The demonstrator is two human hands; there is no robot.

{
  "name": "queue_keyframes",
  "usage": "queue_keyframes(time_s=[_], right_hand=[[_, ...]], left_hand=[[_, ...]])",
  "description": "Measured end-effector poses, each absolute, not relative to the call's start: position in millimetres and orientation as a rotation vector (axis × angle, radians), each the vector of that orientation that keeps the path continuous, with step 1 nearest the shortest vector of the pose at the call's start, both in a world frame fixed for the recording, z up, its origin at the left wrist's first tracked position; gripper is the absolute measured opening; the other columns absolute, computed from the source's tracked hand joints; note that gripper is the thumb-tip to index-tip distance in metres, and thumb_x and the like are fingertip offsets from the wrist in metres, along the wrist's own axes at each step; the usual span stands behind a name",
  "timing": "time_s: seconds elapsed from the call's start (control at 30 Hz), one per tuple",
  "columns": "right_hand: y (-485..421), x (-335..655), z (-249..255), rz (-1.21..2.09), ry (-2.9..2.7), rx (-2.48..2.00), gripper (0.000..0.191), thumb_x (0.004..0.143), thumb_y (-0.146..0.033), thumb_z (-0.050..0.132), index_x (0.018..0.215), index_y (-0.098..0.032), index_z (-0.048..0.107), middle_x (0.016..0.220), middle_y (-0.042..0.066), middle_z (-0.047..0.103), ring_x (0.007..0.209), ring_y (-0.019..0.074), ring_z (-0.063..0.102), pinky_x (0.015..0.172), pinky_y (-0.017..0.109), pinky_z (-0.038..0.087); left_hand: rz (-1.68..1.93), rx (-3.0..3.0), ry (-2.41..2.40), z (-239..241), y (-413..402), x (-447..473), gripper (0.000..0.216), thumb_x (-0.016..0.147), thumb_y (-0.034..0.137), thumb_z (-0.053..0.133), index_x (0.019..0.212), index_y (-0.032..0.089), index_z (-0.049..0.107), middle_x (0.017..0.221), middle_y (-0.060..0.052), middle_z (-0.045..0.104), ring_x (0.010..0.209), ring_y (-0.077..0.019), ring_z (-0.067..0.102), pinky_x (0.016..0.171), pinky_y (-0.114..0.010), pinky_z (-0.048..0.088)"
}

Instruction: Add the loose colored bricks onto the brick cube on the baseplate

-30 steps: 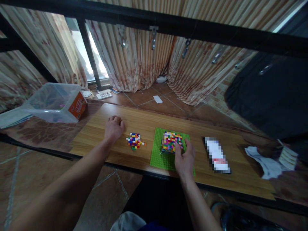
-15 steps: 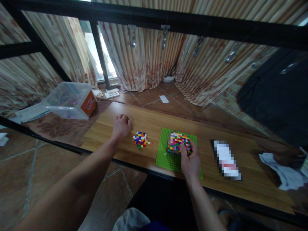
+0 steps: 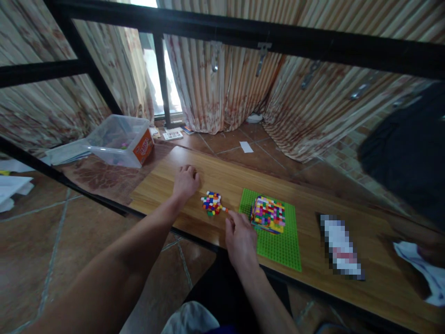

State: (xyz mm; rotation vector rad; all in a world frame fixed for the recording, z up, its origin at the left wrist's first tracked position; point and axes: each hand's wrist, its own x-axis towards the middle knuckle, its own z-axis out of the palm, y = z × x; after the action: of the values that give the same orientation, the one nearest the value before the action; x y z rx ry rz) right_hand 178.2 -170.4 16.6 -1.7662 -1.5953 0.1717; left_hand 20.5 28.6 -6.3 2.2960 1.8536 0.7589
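Observation:
A small pile of mixed-colour toy bricks lies on the wooden table, with an orange and a white brick at its right edge. My right hand is beside them, its index finger at the orange brick and its thumb apart from it. Nothing shows between these fingers. Right of that hand, a block built of many coloured bricks sits on the green studded baseplate. My left hand rests on the table behind the pile, fingers curled in; its underside is hidden.
A blurred-out flat object lies right of the baseplate, and a white cloth or paper is farther right. On the floor at left stands a clear plastic bin. A black metal bar crosses above the table.
My right hand has let go of the built block and moved left to the edge of the brick pile. My left hand stays where it was on the table. The view has shifted slightly.

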Motion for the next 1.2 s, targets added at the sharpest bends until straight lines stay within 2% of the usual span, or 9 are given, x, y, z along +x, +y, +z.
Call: queue_keyframes(time_s=[0.13, 0.27, 0.33, 0.47, 0.63, 0.93, 1.1, 1.2], right_hand=[[-150, 174, 1, 0.112, -1.581, -1.921, 0.029, 0.090, -0.019, 0.043, 0.109, -0.014, 0.064, 0.096, 0.013, 0.067, 0.089, 0.0238, 0.063, 0.079, 0.036, 0.049], [-139, 173, 6, 0.093, -1.657, -2.057, 0.019, 0.089, -0.017, 0.047, 0.097, -0.015, 0.064, 0.090, 0.013, 0.065, 0.082, 0.0251, 0.062, 0.071, 0.034, 0.046], [-137, 173, 9, 0.104, -1.690, -2.090, 0.017, 0.089, -0.014, 0.047, 0.089, -0.017, 0.064, 0.087, 0.013, 0.064, 0.080, 0.0247, 0.062, 0.069, 0.033, 0.045], [-136, 175, 11, 0.105, -1.673, -2.063, 0.025, 0.087, -0.007, 0.041, 0.081, -0.019, 0.062, 0.082, 0.010, 0.063, 0.076, 0.0216, 0.061, 0.067, 0.031, 0.043], [-150, 180, 14, 0.234, -1.585, -1.939, 0.021, 0.087, -0.011, 0.043, 0.079, -0.020, 0.061, 0.078, 0.005, 0.063, 0.075, 0.0194, 0.059, 0.069, 0.029, 0.043], [-209, 194, 28, 0.603, -1.311, -1.759, 0.015, 0.091, -0.026, 0.050, 0.088, -0.020, 0.064, 0.083, 0.001, 0.066, 0.076, 0.0156, 0.062, 0.070, 0.026, 0.046], [-230, 214, 27, 0.578, -1.192, -1.735, 0.017, 0.092, -0.034, 0.055, 0.092, -0.022, 0.067, 0.089, 0.002, 0.070, 0.081, 0.0159, 0.065, 0.074, 0.027, 0.049], [-234, 232, 23, 0.482, -1.128, -1.719, 0.021, 0.091, -0.036, 0.056, 0.100, -0.023, 0.069, 0.101, 0.004, 0.072, 0.092, 0.0175, 0.066, 0.082, 0.029, 0.050]], left_hand=[[0.762, 2.295, 1.856, -7, 29, 20, 0.026, 0.087, 0.027, 0.044, 0.099, 0.018, 0.066, 0.110, -0.013, 0.064, 0.110, -0.0300, 0.053, 0.100, -0.044, 0.040], [0.758, 2.303, 1.867, -8, 30, 20, 0.026, 0.087, 0.028, 0.044, 0.098, 0.018, 0.066, 0.110, -0.012, 0.064, 0.109, -0.0299, 0.053, 0.101, -0.043, 0.040], [0.765, 2.309, 1.863, -8, 30, 20, 0.026, 0.087, 0.027, 0.045, 0.099, 0.018, 0.065, 0.111, -0.012, 0.064, 0.110, -0.0297, 0.053, 0.101, -0.042, 0.041], [0.769, 2.314, 1.857, -8, 30, 20, 0.028, 0.087, 0.027, 0.045, 0.103, 0.017, 0.065, 0.113, -0.013, 0.064, 0.110, -0.0300, 0.053, 0.100, -0.042, 0.041], [0.762, 2.336, 1.879, -6, 30, 20, 0.028, 0.087, 0.028, 0.043, 0.099, 0.017, 0.065, 0.110, -0.013, 0.064, 0.108, -0.0292, 0.054, 0.099, -0.042, 0.041], [0.744, 2.331, 1.878, -6, 32, 20, 0.028, 0.086, 0.029, 0.044, 0.098, 0.016, 0.066, 0.109, -0.013, 0.064, 0.109, -0.0289, 0.054, 0.101, -0.041, 0.040], [0.748, 2.334, 1.878, -7, 33, 19, 0.029, 0.086, 0.029, 0.044, 0.099, 0.016, 0.066, 0.110, -0.013, 0.064, 0.108, -0.0289, 0.054, 0.101, -0.042, 0.040], [0.753, 2.333, 1.887, -8, 33, 19, 0.028, 0.086, 0.030, 0.044, 0.098, 0.017, 0.066, 0.110, -0.012, 0.064, 0.108, -0.0291, 0.054, 0.100, -0.042, 0.041]])
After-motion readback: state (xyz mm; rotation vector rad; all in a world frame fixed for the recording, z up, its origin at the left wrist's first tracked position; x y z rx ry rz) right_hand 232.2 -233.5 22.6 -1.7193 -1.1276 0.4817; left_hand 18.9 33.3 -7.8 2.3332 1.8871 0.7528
